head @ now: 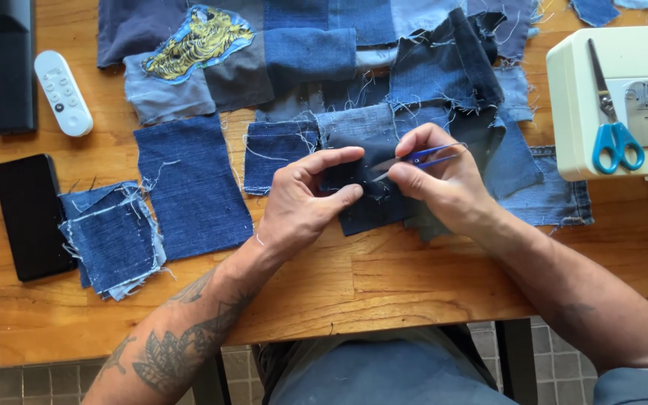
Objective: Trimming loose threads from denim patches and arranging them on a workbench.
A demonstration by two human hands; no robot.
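Denim patch [369, 196] between both grips

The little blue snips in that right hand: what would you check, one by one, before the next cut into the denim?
1. Snips gripped in the right hand: ok.
2. Dark denim patch pinned flat by the left hand: ok.
3. Left fingers out of the blades' path: cannot tell, they sit close.
4. Blade tips on a thread, not cloth: cannot tell.
5. Blue-handled scissors parked out of the way on the sewing machine: ok.

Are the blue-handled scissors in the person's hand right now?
No, the blue-handled scissors lie on the sewing machine, while the right hand holds small thread snips.
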